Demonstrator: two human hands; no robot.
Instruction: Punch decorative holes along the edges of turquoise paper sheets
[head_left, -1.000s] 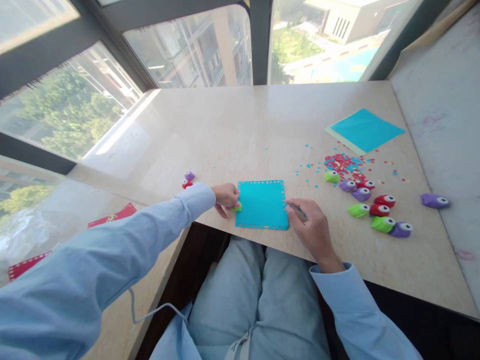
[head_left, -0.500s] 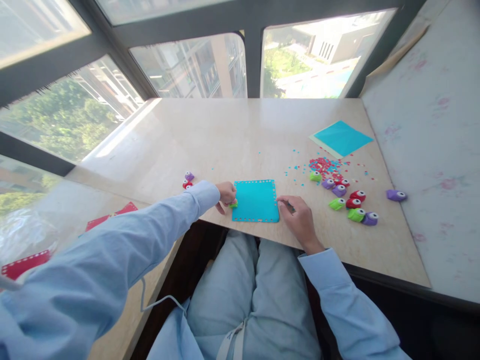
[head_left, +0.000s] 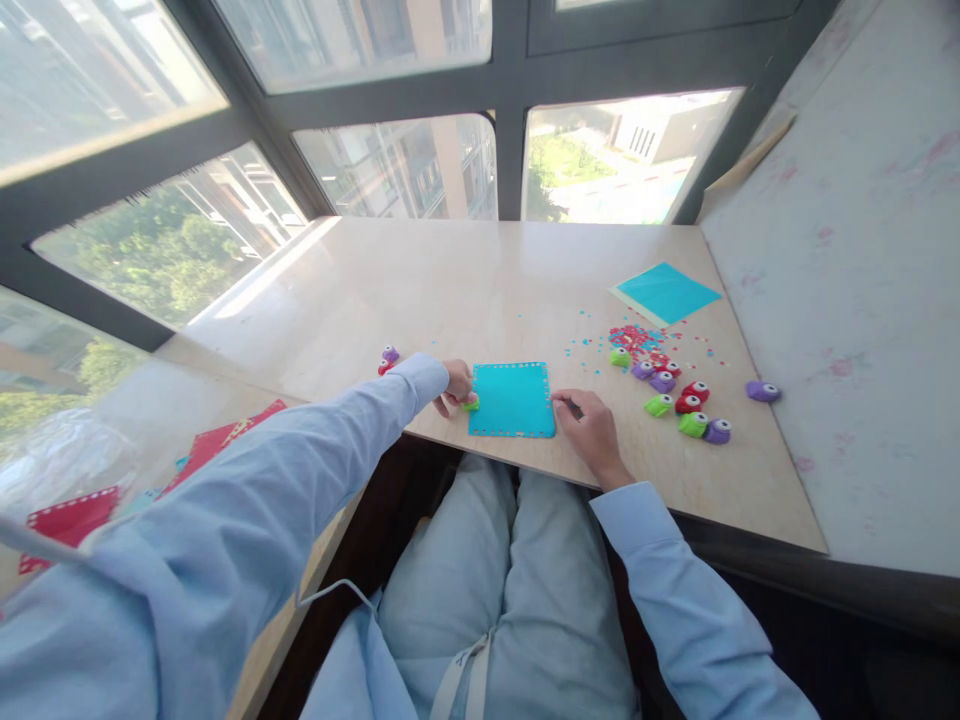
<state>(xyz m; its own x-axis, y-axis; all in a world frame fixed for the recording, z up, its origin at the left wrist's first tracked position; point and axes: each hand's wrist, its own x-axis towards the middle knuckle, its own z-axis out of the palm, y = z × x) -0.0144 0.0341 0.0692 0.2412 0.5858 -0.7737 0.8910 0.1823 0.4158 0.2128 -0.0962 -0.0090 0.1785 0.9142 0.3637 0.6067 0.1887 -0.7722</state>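
Two hands are working at the edges of a blue sheet (head_left: 511,399).
Left hand (head_left: 454,381) is pinching a green punch (head_left: 471,404) with narrow fingers at the sheet's left edge; right hand (head_left: 592,428) is resting curled, fingertips touching the sheet's right edge. More punches (head_left: 684,404) are lying beyond the right fingers, two small ones (head_left: 388,359) just behind the left wrist.

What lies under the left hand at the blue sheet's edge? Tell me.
A small green punch peeks out under the left hand, at the blue sheet's left edge. The fingers cover most of it.
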